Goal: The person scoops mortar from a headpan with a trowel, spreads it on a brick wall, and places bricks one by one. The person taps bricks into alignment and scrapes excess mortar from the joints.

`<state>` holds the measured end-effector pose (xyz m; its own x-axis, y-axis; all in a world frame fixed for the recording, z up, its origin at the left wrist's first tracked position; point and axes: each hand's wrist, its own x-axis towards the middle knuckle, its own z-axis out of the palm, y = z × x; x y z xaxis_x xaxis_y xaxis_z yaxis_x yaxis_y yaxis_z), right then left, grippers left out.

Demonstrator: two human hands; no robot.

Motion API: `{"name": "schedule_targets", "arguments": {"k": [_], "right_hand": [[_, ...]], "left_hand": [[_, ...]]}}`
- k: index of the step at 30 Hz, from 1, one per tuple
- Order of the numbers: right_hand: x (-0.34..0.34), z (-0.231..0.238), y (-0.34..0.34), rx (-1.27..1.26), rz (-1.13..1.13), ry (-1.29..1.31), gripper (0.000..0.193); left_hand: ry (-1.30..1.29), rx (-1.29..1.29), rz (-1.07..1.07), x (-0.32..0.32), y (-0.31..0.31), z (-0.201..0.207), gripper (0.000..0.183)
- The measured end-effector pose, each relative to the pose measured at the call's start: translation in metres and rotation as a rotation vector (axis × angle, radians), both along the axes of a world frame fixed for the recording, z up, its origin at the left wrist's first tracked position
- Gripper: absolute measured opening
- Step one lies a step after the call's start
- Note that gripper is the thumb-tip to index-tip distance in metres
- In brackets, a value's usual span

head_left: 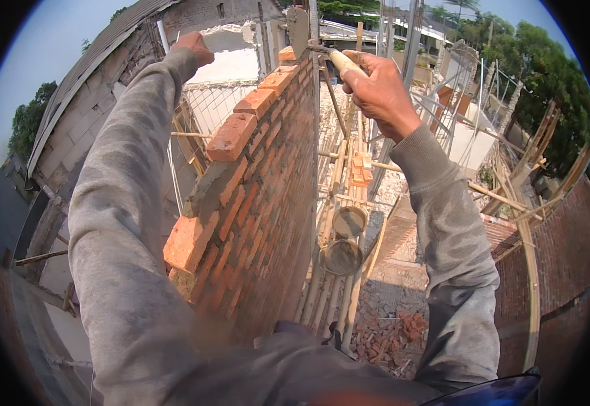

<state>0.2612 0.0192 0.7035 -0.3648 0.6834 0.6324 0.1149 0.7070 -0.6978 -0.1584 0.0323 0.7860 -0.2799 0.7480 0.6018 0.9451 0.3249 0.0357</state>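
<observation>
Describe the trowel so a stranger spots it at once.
Find the brick wall running up the picture's middle. Go to its far end, where the right grip holds the trowel: unlike the orange bricks nearby, it has a grey blade and pale handle.

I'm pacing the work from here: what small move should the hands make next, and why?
Probably lower the pale-handled grey metal trowel toward the far end of the red-orange brick wall; the right hand holds it with the blade raised close to the farthest orange rectangular bricks.
</observation>
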Motion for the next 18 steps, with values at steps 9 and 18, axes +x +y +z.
{"name": "schedule_targets", "arguments": {"k": [9,18], "right_hand": [[-0.155,-0.014,0.078,0.062,-0.031,-0.325,0.042],[-0.189,-0.029,0.092,0.073,-0.076,-0.153,0.038]], "left_hand": [[-1.056,-0.349,-0.264,-0.054,0.089,-0.16,0.035],[-1.337,-0.206,-0.367,-0.05,0.099,-0.183,0.056]]}}
